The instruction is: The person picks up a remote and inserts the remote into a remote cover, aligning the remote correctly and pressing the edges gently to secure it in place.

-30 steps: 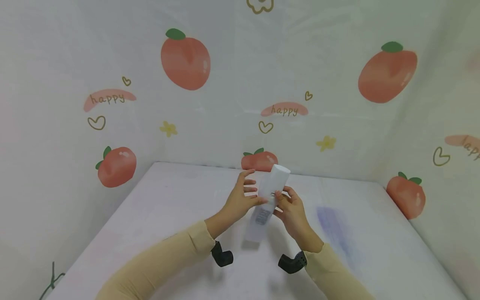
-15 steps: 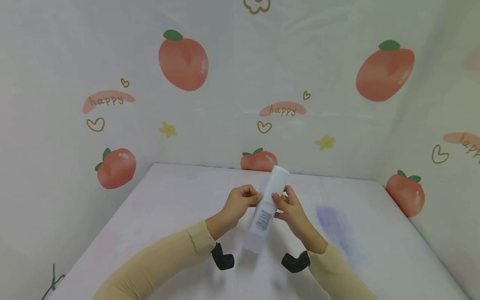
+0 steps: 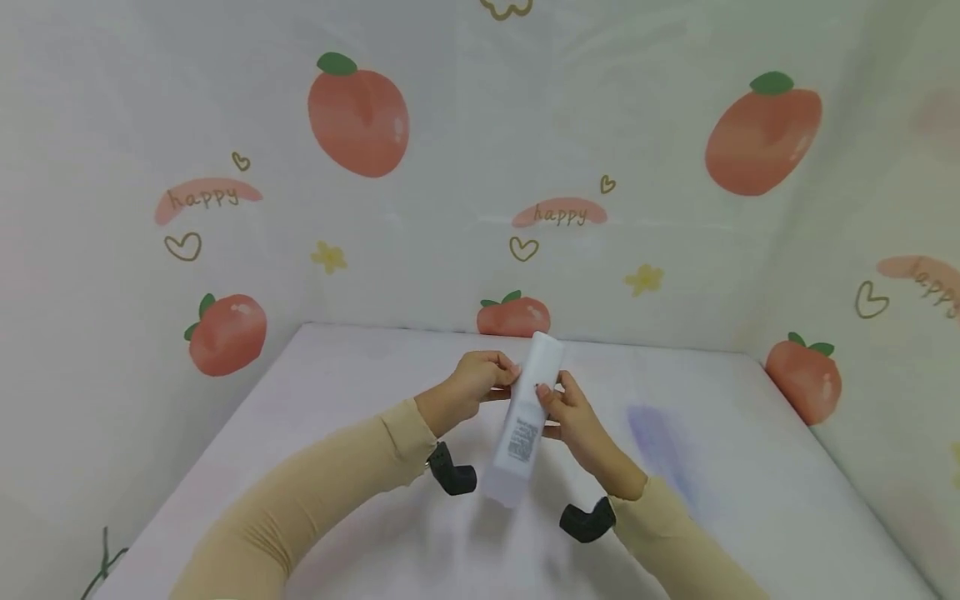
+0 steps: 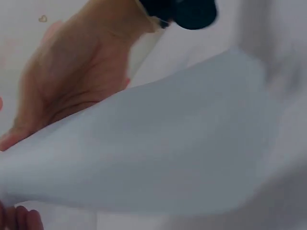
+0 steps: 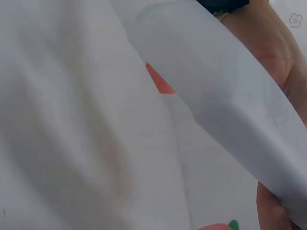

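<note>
A long white roll-like packet point(image 3: 528, 400) is held up at a slant over the table, its upper end leaning right. Black print with a QR code point(image 3: 522, 439) marks its lower front, and the bottom end looks translucent. My left hand point(image 3: 474, 382) pinches its left edge with thumb and fingertips. On the other side my right hand point(image 3: 581, 421) grips it, thumb on the front and fingers behind. The packet point(image 4: 158, 148) looks broad and smooth in the left wrist view, covering part of the left hand point(image 4: 76, 67). In the right wrist view it point(image 5: 216, 86) shows a ridged, boxy shape.
The white table point(image 3: 360, 367) meets a curtain point(image 3: 420, 208) printed with red fruit at the back and sides. Black wrist cameras hang below both sleeves, the left one point(image 3: 453, 475) near the packet's low end. A green cord point(image 3: 105, 562) shows at the lower left.
My left hand, with fingers spread beside the packet at first, has closed on its left edge. The packet has turned so its printed face shows more squarely, and the left forearm has risen slightly.
</note>
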{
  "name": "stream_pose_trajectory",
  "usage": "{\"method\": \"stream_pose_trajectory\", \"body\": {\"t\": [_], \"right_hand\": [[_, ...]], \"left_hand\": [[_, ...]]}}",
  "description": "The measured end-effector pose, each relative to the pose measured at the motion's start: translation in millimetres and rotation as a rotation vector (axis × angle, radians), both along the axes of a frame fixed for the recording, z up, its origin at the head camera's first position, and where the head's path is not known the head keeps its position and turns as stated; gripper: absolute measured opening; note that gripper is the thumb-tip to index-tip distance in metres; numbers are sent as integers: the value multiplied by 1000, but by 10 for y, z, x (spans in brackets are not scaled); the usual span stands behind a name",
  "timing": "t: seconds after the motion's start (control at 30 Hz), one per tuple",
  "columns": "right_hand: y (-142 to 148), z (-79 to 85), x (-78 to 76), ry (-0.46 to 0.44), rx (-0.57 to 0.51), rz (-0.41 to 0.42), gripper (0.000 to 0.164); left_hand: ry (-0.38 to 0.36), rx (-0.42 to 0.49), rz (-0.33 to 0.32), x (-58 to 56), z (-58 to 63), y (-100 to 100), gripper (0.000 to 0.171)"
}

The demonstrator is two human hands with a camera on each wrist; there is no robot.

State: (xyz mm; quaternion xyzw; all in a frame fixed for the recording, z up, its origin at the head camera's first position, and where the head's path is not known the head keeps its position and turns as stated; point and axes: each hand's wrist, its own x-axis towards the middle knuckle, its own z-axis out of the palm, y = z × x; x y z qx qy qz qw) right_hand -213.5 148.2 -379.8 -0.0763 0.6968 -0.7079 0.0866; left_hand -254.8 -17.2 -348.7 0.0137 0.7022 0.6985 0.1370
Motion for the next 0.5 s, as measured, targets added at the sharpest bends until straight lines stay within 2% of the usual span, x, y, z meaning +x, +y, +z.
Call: {"method": "stream_pose_trajectory", "body": {"t": [0.07, 0.13, 0.27, 0.33, 0.43, 0.5], "right_hand": [[21, 24, -22, 0, -9, -26, 30], [53, 58, -48, 7, -7, -65, 29], [99, 92, -88, 32, 19, -115, 32], [100, 90, -98, 41, 32, -113, 34], [78, 76, -106, 55, 60, -92, 35], [59, 69, -105, 63, 78, -65, 36]], "left_hand": [[46, -16, -13, 0, -15, -4, 14], [127, -35, -32, 6, -40, -9, 6], [286, -95, -94, 39, -90, -39, 36], [303, -139, -138, 64, -101, -51, 48], [298, -210, -186, 88, -136, -52, 51], [295, -225, -207, 100, -163, -52, 53]]}}
